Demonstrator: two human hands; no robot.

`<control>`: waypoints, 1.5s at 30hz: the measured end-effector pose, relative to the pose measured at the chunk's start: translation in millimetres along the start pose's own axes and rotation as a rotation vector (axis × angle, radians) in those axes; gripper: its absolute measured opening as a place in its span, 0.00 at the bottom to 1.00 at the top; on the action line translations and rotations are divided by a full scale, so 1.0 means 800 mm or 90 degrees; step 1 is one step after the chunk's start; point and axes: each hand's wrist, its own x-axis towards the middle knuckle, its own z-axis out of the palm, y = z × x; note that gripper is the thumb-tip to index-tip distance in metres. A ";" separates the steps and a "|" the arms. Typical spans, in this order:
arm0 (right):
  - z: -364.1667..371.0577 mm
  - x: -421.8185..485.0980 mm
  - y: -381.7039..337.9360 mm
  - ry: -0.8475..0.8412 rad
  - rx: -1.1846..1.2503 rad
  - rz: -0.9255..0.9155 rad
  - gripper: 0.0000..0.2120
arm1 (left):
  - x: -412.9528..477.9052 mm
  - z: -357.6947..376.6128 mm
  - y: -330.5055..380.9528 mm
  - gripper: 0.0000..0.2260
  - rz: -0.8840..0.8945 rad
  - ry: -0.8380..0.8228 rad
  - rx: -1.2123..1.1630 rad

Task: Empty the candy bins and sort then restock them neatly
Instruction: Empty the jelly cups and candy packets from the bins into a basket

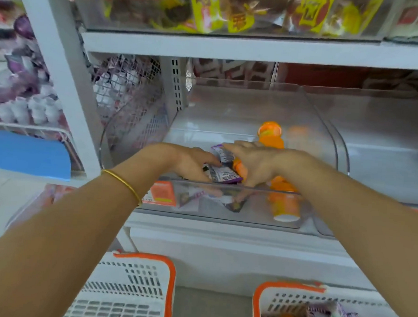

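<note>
A clear plastic candy bin (224, 208) sits on the white shelf in front of me. Both my hands are inside it. My left hand (193, 164) curls its fingers onto purple candy packets (224, 175) near the bin's front. My right hand (252, 161) curls over the same pile, covering a purple packet and an orange candy tube (240, 170). More orange tubes lie in the bin: one stands at the back (270, 135), another lies at the front right (285, 207). Fingertips of both hands are hidden by the candy.
Two white baskets with orange rims stand on the floor below: the left one (131, 290) shows no contents, the right one (292, 305) holds purple packets and orange tubes. A second clear bin (387, 144) adjoins on the right. A shelf of yellow packs hangs above.
</note>
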 end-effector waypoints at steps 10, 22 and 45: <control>0.017 0.013 0.017 0.138 0.121 0.042 0.45 | 0.024 0.015 0.010 0.49 0.000 0.050 0.145; 0.009 0.009 0.018 0.197 0.246 0.082 0.40 | 0.043 0.005 -0.003 0.24 0.138 0.179 0.116; -0.013 -0.048 -0.006 0.571 0.487 0.077 0.08 | -0.024 -0.006 0.000 0.18 0.117 0.443 -0.147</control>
